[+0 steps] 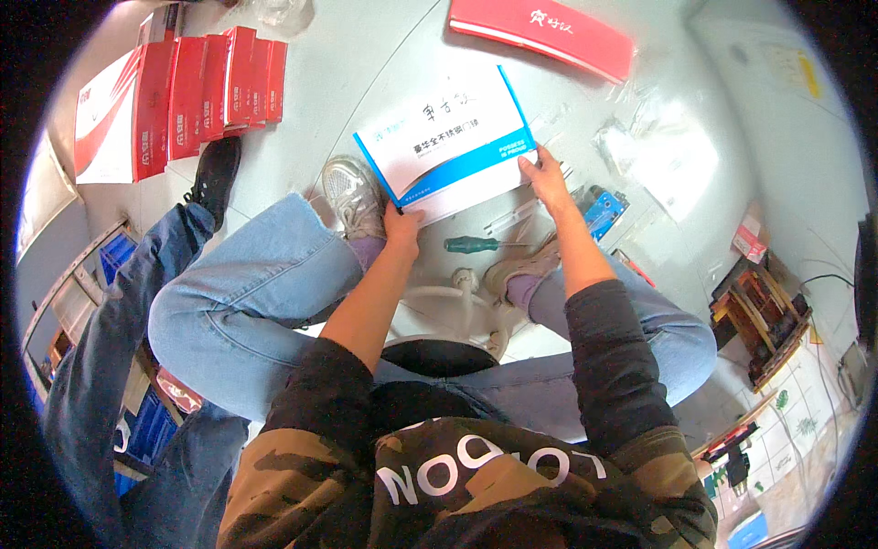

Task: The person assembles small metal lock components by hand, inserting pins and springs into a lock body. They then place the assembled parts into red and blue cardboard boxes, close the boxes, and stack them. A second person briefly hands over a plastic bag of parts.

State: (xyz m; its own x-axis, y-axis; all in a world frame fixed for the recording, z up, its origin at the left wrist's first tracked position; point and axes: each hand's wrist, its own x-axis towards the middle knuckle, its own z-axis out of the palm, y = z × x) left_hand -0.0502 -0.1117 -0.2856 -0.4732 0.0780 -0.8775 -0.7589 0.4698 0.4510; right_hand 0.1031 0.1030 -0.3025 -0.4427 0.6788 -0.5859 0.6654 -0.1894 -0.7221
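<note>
Between my two hands is a flat white-and-blue cardboard box [448, 156], tilted and lifted over the floor in front of me. My left hand [403, 226] grips its near left corner. My right hand [547, 181] is closed round the right edge, thumb on top. Just below the box, a screwdriver [470, 244] with a green handle lies on the floor by my shoes. Beside my right wrist is a blue flat item [604, 213], partly hidden by the forearm. The undersides of the box and most fingertips cannot be seen.
Red-and-white boxes [187, 101] stand in a row at the far left, near another person's dark shoe [218, 174]. A long red box [541, 35] lies at the far side. Clear plastic wrapping [654, 156] is spread right. A wooden crate [761, 320] stands farther right.
</note>
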